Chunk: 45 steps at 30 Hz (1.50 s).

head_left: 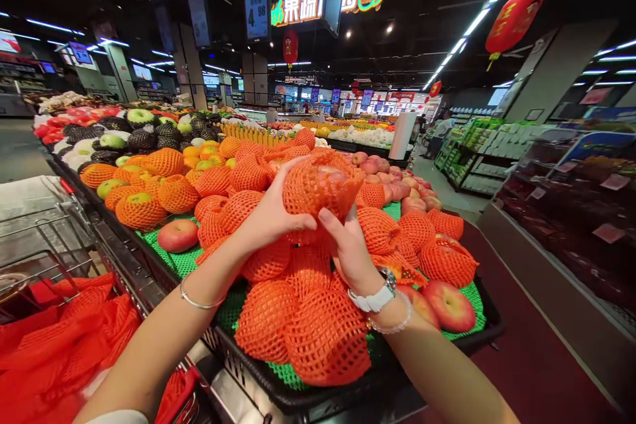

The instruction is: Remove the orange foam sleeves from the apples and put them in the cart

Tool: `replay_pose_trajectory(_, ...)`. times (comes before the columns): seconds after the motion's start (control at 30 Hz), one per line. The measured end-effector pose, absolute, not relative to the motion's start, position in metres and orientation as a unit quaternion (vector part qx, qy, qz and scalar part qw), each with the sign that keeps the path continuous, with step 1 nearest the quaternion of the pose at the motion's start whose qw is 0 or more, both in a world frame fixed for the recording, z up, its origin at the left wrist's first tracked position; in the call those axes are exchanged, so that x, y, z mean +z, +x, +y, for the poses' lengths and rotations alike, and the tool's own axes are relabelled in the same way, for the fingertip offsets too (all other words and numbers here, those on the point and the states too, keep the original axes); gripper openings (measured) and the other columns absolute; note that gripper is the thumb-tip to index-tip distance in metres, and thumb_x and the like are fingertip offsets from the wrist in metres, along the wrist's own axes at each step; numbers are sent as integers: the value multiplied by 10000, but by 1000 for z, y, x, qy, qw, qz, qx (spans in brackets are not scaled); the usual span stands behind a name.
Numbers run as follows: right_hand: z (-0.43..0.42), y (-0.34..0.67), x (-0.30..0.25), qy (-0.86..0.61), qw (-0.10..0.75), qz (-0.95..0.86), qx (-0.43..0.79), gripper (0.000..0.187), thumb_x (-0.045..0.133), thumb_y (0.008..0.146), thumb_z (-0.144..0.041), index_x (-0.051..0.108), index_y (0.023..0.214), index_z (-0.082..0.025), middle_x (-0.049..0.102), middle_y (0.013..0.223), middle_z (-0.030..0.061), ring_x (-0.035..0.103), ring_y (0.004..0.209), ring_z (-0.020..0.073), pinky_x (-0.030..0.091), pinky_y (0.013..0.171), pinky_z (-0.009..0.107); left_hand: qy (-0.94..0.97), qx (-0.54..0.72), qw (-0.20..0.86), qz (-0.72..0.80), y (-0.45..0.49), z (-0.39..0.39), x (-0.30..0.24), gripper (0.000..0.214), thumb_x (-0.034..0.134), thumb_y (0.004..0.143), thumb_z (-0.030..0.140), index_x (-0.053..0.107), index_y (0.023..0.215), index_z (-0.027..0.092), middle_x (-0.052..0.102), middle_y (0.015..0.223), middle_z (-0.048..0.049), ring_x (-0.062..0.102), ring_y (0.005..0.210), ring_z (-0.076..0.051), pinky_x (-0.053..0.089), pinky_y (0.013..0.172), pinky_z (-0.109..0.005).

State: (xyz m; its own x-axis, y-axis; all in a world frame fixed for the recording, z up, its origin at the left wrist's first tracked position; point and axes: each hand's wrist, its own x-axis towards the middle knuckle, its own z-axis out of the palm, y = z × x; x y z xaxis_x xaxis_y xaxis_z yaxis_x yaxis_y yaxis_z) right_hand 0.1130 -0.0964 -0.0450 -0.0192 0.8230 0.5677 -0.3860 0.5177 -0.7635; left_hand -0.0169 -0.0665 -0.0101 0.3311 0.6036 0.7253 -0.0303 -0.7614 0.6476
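Note:
Both of my hands hold up one apple wrapped in an orange foam net (322,185) above a fruit display. My left hand (271,212) grips the net's left side with curled fingers; a thin bangle circles that wrist. My right hand (348,245) holds it from below, thumb pressed against the net, a white watch and bead bracelet on the wrist. Beneath them lie several more net-wrapped apples (308,324) on green matting. Bare red apples (450,305) rest at the right and one (177,235) at the left.
The black display tray (489,328) runs away from me with pears, melons and oranges farther back. A metal shopping cart (44,238) holding loose orange nets (74,338) stands at my left. An aisle with shelving (571,212) runs along the right, a person far down it.

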Motion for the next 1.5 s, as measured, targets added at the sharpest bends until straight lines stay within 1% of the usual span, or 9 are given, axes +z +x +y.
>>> replay_pose_trajectory(0.13,-92,114,-45,-216,703,-514,442,635,498,782,-677,489,1283,-287,617,1230,62,534,1225,245,390,1093,500,755,580,239,190,-9,-72,-15,970,783,508,655,390,1278,215,499,1341,-141,501,1247,-315,413,1071,-477)
replay_pose_trajectory(0.23,-92,116,-38,-179,764,-470,404,503,341,862,-636,588,1130,-288,628,1197,44,540,1223,237,370,1111,499,775,595,125,175,-2,-79,-20,862,821,575,499,410,1281,225,507,1322,-122,494,1243,-299,389,1089,-484)
replay_pose_trajectory(0.37,-97,120,-30,-134,808,-494,291,593,198,896,-618,546,1211,-255,524,1341,69,427,1338,263,360,1112,521,828,547,27,118,4,-84,-25,850,804,629,400,366,1334,219,477,1337,-146,455,1268,-305,377,1094,-489)
replay_pose_trajectory(0.5,-101,126,-29,-145,797,-554,190,668,254,850,-698,542,1239,-239,525,1338,96,431,1327,311,318,1113,568,835,533,60,123,6,-84,-26,894,800,615,385,331,1358,217,453,1356,-157,448,1269,-331,384,1079,-516)
replay_pose_trajectory(0.67,-100,134,-27,-204,767,-588,156,326,507,876,-403,642,1132,-252,634,1196,56,553,1180,259,353,1081,494,838,521,77,142,4,-83,-26,845,804,586,337,369,1300,214,490,1304,-149,486,1223,-334,402,1055,-530)
replay_pose_trajectory(0.9,-95,137,-28,-258,758,-588,119,277,455,914,-306,710,831,-239,646,932,31,577,983,194,402,990,403,843,512,81,147,4,-82,-26,812,810,594,354,383,1268,205,514,1267,-146,506,1200,-320,424,1042,-513)
replay_pose_trajectory(1.03,-95,133,-26,-257,768,-566,155,334,402,931,-407,685,872,-239,644,979,38,586,1003,195,400,1010,410,832,516,113,169,4,-83,-24,804,822,580,367,405,1248,206,519,1284,-141,495,1222,-324,395,1069,-520)
replay_pose_trajectory(1.23,-89,129,-28,-216,783,-531,242,562,94,941,-536,393,1356,-303,501,1351,76,427,1335,222,318,1111,507,670,577,414,217,-1,-75,-16,792,836,521,443,460,1161,166,592,1244,-139,550,1184,-332,425,1039,-511)
replay_pose_trajectory(1.5,-102,120,-43,-323,541,-776,3,858,358,857,-682,-41,1504,-283,-54,1600,55,-13,1482,262,156,1184,548,505,615,591,129,-4,-81,-11,558,719,733,444,514,1189,198,634,1225,-83,545,1214,-302,430,1051,-446)
